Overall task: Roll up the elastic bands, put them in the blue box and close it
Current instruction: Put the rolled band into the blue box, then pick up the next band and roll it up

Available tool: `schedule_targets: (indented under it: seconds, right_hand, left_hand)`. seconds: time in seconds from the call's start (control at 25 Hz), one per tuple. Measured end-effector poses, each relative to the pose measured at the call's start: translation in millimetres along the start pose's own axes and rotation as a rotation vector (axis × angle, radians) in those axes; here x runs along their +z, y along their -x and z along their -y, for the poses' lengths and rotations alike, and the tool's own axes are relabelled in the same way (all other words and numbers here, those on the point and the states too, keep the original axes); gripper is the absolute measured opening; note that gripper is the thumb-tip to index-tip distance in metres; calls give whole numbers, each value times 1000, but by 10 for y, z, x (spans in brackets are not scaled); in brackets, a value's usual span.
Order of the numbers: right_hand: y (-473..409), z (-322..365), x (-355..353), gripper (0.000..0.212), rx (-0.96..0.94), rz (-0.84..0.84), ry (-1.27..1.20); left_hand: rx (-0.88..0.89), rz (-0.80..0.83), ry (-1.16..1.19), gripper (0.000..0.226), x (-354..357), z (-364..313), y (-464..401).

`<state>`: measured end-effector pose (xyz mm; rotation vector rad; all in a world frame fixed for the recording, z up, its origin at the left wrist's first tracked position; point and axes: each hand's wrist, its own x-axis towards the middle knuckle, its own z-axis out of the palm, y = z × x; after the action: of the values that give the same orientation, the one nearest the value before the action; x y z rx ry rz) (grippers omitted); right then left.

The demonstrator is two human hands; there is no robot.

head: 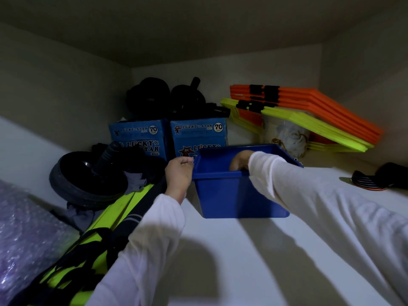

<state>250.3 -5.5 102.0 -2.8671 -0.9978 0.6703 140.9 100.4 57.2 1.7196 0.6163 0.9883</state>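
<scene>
An open blue plastic box (238,195) stands on a white shelf (254,250) in a dim cupboard. My left hand (179,174) grips the box's left rim, fingers curled over the corner. My right hand (240,161) reaches down inside the box from above; its fingers are hidden by the front wall, so I cannot see what they hold. No elastic bands and no lid show anywhere I can make out. Both arms wear white long sleeves.
Two blue Lucky Star cartons (198,134) stand behind the box with black ab wheels (152,96) on top. Orange and yellow flat hurdles (309,111) lean at the back right. A black wheel (88,175), yellow-green bag (106,228) and bubble wrap (24,235) crowd the left. Dark flat discs (373,180) lie right.
</scene>
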Motion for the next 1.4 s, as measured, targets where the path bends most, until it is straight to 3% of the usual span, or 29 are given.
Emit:
schedule_targets:
  seconds: [0.16, 0.28, 0.4, 0.52, 0.64, 0.76, 0.88, 0.96, 1.08, 1.24, 1.4]
  right_hand:
    - [15, -23, 5, 34, -45, -91, -23]
    - [93, -63, 5, 25, -83, -293, -286]
    - [294, -213, -16, 35, -187, -551, -523]
    - [739, -527, 81, 35, -235, -882, -478]
    - [1256, -1070, 357, 30, -156, -1025, -402]
    - [1583, -1767, 742, 27, 100, -1021, -243]
    - [1733, -2411, 1124, 27, 388, -917, -125]
    - [1809, -2719, 1334, 37, 565, -847, -68]
    - [1847, -3038, 1538, 48, 675, -789, -101]
    - [1812, -3206, 1706, 54, 573, -740, -218]
    - [1791, -3021, 1723, 54, 531, -730, -150]
  left_hand:
    - [10, 4, -17, 26, -5, 13, 1]
    - [12, 21, -44, 27, -16, -17, 29]
    - [47, 20, -78, 26, -30, -83, 106]
    - [282, -41, -298, 28, -8, -146, 306]
    - [686, -39, -330, 25, 136, -289, 752]
    - [864, 363, -326, 24, 435, -347, 1228]
    - [704, 848, -454, 20, 744, -147, 1556]
    - [603, 1031, -478, 20, 853, -13, 1660]
    - [517, 1106, -565, 27, 905, 110, 1663]
    - [567, 1103, -675, 35, 931, 150, 1649]
    - [612, 1094, -696, 35, 908, 189, 1664]
